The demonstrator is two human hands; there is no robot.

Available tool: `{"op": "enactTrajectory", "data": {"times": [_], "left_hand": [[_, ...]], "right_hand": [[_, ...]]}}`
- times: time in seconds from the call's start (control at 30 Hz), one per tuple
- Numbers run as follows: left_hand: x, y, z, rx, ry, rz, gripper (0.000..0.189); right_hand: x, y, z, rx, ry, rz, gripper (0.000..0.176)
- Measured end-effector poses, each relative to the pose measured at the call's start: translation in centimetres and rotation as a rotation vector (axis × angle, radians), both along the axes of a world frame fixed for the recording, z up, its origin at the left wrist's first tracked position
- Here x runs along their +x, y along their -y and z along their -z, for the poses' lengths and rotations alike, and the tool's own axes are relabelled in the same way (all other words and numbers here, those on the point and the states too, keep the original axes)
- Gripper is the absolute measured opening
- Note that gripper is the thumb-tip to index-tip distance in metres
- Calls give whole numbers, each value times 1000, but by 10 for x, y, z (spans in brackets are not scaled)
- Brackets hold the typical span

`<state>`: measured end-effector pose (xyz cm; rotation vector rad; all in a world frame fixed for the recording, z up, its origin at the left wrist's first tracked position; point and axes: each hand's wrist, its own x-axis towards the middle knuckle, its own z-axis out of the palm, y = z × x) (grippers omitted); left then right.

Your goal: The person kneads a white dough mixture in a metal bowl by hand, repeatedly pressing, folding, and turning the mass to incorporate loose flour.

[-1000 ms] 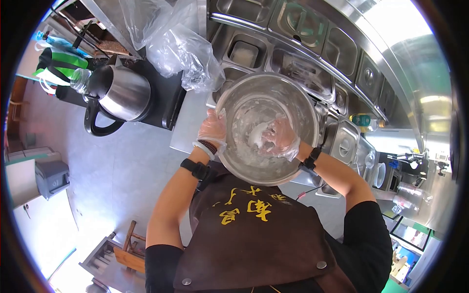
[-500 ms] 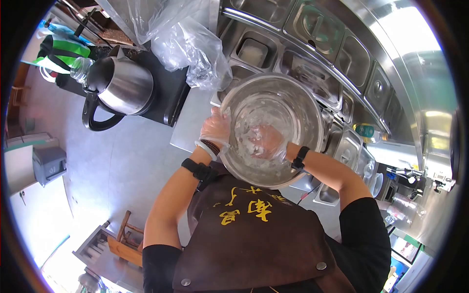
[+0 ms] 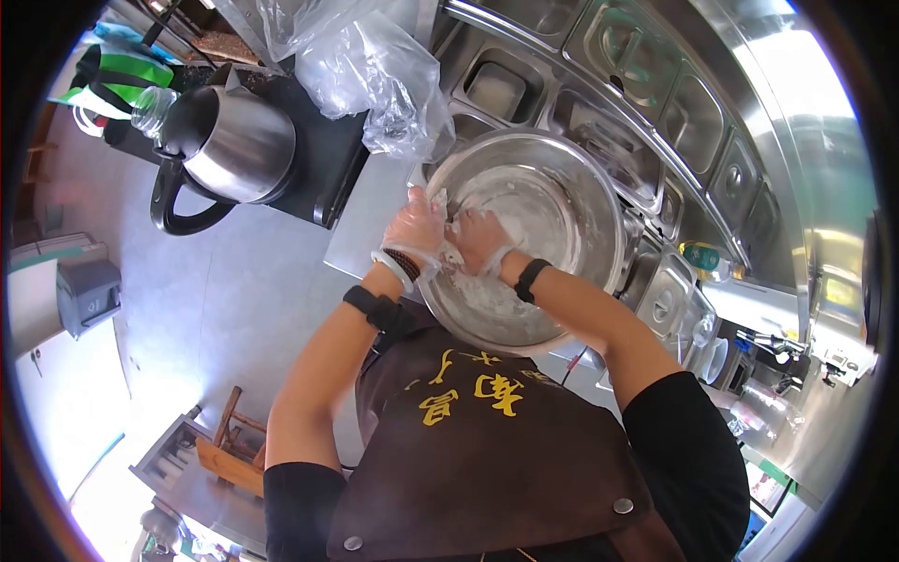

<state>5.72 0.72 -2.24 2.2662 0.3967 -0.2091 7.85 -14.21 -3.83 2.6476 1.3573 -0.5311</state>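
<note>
Bowl (image 3: 571,211) sits on the counter straight ahead of you, round, so with no long axis, its wall smeared with white paste (image 3: 482,298). Your gloved left hand (image 3: 412,229) is clamped on the left rim. Your right hand (image 3: 479,239) is inside, against the wall just beside it, so the two hands are close together; whether its fingers close on paste cannot be told. The kettle (image 3: 239,140) stands well apart to the left, a plastic bag (image 3: 375,66) lies near the far rim, and steel trays (image 3: 599,140) line the counter beyond.
</note>
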Motion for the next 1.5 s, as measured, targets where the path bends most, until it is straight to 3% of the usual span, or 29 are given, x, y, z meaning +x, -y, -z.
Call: {"op": "enactTrajectory", "data": {"times": [0.07,0.17,0.3,0.4,0.43,0.53,0.63,0.83,0.93,1.17,1.5], "left_hand": [[2,-2,-3,-5,-12,16,29],[7,-5,-8,19,-44,46,32],[12,-12,-3,79,-63,69,35],[10,-15,-9,71,-91,47,34],[10,-16,-13,71,-108,40,34],[13,-11,-19,62,-130,13,33],[14,-13,-13,32,-116,34,34],[15,-11,-10,48,-108,37,32],[15,-10,-10,57,-90,41,32],[12,-8,-11,63,-50,-2,29],[11,-9,-4,21,-31,4,29]], "right_hand": [[4,-5,-12,53,-11,27,49],[19,-7,-34,115,-226,136,47],[19,26,-57,719,-632,810,51],[13,53,-70,517,-370,877,58],[17,66,-64,539,-345,756,66],[20,85,-58,493,-337,899,64],[15,96,-71,750,-414,860,62],[-2,100,-83,235,-160,424,57],[-16,94,-68,320,-270,365,56],[-19,86,-4,275,-80,95,51],[7,37,9,326,31,-66,42]]}}
